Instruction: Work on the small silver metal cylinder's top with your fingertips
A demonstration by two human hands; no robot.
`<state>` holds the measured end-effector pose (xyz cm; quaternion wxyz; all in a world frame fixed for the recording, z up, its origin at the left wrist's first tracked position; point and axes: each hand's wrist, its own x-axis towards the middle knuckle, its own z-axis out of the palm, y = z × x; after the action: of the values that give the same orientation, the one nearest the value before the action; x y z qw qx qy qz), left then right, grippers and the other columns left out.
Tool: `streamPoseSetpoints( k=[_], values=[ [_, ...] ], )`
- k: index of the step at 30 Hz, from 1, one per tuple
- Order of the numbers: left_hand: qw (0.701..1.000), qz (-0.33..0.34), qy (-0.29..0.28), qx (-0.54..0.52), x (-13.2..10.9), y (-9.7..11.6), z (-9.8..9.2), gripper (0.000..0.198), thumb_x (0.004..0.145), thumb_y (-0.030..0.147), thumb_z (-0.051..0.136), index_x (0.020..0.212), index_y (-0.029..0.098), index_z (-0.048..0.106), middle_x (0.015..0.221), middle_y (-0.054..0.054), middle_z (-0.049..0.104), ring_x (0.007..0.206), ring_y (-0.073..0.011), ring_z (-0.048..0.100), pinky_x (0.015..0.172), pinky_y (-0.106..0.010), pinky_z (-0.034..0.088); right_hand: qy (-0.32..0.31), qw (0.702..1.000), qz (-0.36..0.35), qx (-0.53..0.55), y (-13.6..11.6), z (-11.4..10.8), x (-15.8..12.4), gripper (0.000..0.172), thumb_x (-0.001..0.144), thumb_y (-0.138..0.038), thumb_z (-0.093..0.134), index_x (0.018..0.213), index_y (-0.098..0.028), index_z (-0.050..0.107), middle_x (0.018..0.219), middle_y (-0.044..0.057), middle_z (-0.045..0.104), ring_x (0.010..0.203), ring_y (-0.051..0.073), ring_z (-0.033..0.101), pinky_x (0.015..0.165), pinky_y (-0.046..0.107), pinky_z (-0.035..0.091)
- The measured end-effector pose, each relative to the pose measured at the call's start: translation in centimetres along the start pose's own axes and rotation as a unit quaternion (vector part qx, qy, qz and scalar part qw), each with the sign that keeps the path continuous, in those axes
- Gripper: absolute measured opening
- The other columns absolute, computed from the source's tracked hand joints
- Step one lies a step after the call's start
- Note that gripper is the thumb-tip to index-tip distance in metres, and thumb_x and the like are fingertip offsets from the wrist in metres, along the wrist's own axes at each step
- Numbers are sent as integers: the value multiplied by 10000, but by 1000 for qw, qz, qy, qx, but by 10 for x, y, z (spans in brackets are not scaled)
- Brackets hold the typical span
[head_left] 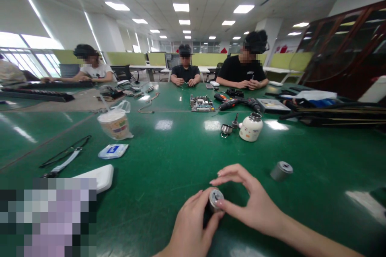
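Observation:
My left hand (193,221) is closed around a small grey metal cylinder (216,197) low in the middle of the head view. The cylinder's round end faces up, with a dark spot at its centre; its lower side is hidden by my fingers. From the right, my right hand (250,200) reaches over with its thumb touching the cylinder's rim. Its other fingers curve in the air, apart from the thumb, and grip nothing. A second, similar metal cylinder (281,171) stands on the green table (157,209), farther right.
Ahead stand a cream bottle (251,128) and its metal lid (226,129). Behind them lie a circuit board (201,103) and a power drill (228,102). On the left are a bagged cup (113,123), a tissue pack (113,151) and a white case (104,178). Several people sit opposite.

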<state>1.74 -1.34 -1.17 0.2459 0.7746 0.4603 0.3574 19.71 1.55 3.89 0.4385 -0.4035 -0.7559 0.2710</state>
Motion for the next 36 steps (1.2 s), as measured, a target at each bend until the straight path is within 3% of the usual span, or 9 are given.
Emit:
streamPoseSetpoints(
  k=[1, 3, 7, 12, 17, 21, 27, 32, 36],
  values=[
    [1000, 0, -3, -1, 0, 0, 0, 373, 853, 130, 640, 1220, 192, 606, 1180, -91, 718, 1078, -260, 685, 1001, -428, 524, -15, 1000, 3, -15, -1, 2, -1, 259, 745, -229, 773, 953, -253, 620, 882, 41, 745, 955, 256, 668, 892, 436, 491],
    [1000, 1, -2, 1, 0, 0, 0, 394, 854, 134, 643, 1240, 194, 596, 1202, -90, 709, 1096, -259, 677, 1009, -430, 518, 15, 1000, 1, -10, 0, 3, 0, 143, 766, -238, 764, 836, -253, 640, 813, 36, 751, 905, 252, 682, 918, 464, 482],
    [1000, -1, 5, 14, -1, -2, 2, 414, 844, 148, 664, 1247, 208, 596, 1201, -76, 713, 1104, -263, 675, 1021, -432, 511, 127, 991, 29, 24, 21, -9, 15, 215, 760, -352, 787, 848, -240, 626, 809, 42, 761, 867, 255, 720, 928, 463, 488],
    [1000, -2, 9, 22, -3, -5, 3, 413, 849, 169, 663, 1254, 215, 592, 1204, -65, 713, 1108, -264, 673, 1009, -422, 523, 35, 994, 89, -53, 54, -21, 30, 176, 723, -342, 801, 716, -213, 681, 814, 51, 764, 826, 284, 733, 899, 488, 492],
    [1000, -1, 5, 12, -2, -6, 3, 421, 851, 158, 659, 1261, 218, 580, 1219, -68, 704, 1116, -261, 667, 1023, -423, 509, 47, 995, 82, 33, 25, -15, 20, 195, 758, -357, 784, 823, -221, 660, 844, 48, 760, 937, 262, 716, 882, 420, 514],
    [1000, 9, -5, -17, 1, -1, 0, 380, 876, 141, 621, 1245, 219, 574, 1200, -71, 704, 1089, -238, 674, 1016, -408, 509, -19, 1000, 13, 16, -2, -4, 6, 152, 717, -233, 823, 742, -233, 673, 866, 37, 733, 983, 248, 659, 892, 410, 491],
    [999, 11, -8, -31, 3, 1, -1, 377, 877, 124, 608, 1239, 219, 565, 1186, -76, 702, 1083, -229, 671, 1027, -398, 493, -27, 1000, 12, 8, 1, 5, 0, 153, 733, -168, 800, 778, -231, 668, 856, 32, 706, 908, 227, 644, 808, 383, 505],
    [1000, 2, -7, -29, 2, -1, 1, 402, 869, 125, 630, 1251, 226, 559, 1216, -60, 696, 1101, -236, 664, 1034, -412, 490, 8, 999, -44, -3, 3, 3, 2, 154, 772, -186, 781, 777, -235, 635, 784, -2, 706, 848, 204, 631, 885, 411, 446],
    [999, 13, -6, -34, 1, -2, 2, 400, 872, 125, 627, 1247, 243, 557, 1211, -41, 700, 1093, -224, 668, 1033, -398, 494, -17, 998, -63, -19, 4, 5, 1, 137, 801, -157, 753, 795, -232, 639, 807, 4, 702, 861, 201, 624, 839, 381, 445]
  ],
)
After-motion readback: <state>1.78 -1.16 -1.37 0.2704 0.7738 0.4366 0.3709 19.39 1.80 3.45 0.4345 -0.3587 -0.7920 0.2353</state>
